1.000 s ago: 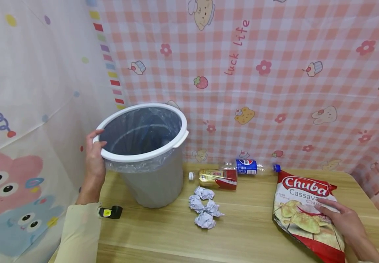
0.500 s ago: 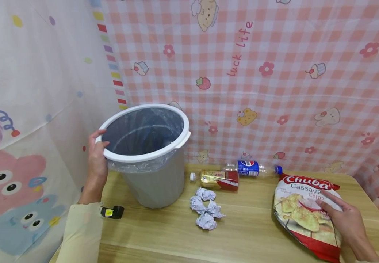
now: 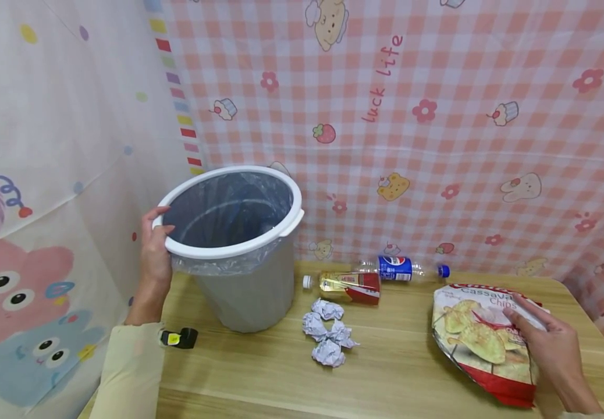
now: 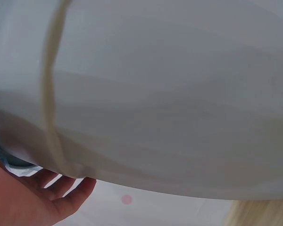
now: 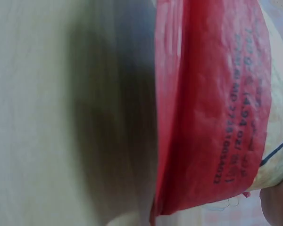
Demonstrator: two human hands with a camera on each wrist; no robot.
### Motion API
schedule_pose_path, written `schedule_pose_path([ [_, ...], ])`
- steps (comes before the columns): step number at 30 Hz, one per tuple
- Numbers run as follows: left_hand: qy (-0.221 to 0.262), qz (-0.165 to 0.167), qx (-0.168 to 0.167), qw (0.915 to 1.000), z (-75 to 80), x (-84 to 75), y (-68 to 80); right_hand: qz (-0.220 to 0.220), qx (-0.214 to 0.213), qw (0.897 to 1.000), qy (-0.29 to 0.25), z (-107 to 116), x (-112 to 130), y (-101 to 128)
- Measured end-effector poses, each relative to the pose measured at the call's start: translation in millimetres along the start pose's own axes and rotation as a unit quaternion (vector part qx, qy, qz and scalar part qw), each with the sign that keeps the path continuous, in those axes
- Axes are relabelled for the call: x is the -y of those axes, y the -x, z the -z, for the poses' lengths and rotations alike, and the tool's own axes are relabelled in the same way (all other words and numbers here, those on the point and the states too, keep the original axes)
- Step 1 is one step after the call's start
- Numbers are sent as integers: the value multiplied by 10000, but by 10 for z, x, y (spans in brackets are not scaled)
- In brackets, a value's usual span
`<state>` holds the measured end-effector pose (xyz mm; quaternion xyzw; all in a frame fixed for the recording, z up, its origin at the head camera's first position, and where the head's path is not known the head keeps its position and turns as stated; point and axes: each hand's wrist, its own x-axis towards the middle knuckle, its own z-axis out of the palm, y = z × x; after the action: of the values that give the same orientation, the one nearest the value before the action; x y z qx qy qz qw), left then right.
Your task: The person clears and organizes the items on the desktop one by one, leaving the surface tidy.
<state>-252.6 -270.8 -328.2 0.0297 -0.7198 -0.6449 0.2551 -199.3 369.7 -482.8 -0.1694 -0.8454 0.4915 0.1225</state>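
Note:
My left hand [image 3: 156, 262] grips the white rim [image 3: 228, 251] of a grey trash bin [image 3: 249, 291] lined with a clear plastic bag; the bin leans a little. In the left wrist view, the fingers [image 4: 73, 197] lie along the bin's wall [image 4: 179, 103]. At the right, my right hand [image 3: 555, 343] holds a red and white bag of cassava chips [image 3: 482, 343] by its right edge, thumb on the printed front. The right wrist view shows the bag's red bottom end [image 5: 212, 108] above the table, with a shadow beside it.
Several crumpled paper balls [image 3: 328, 331] lie mid-table. Behind them are a red and gold drink bottle [image 3: 351, 287] and a clear plastic bottle [image 3: 396, 267] with a blue label, both on their sides. A checked curtain [image 3: 359, 145] hangs behind the wooden table [image 3: 386, 384].
The right hand has taken hold of the chip bag, which has lifted and tilted, its top now foreshortened and its lower end higher in view. The left hand and bin stay as they were.

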Motion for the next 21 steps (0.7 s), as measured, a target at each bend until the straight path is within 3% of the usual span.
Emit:
schedule_pose_path([
  [21,-59,32,61,10000,10,11,-11,192,-71,9990,-386,-83,422,105],
])
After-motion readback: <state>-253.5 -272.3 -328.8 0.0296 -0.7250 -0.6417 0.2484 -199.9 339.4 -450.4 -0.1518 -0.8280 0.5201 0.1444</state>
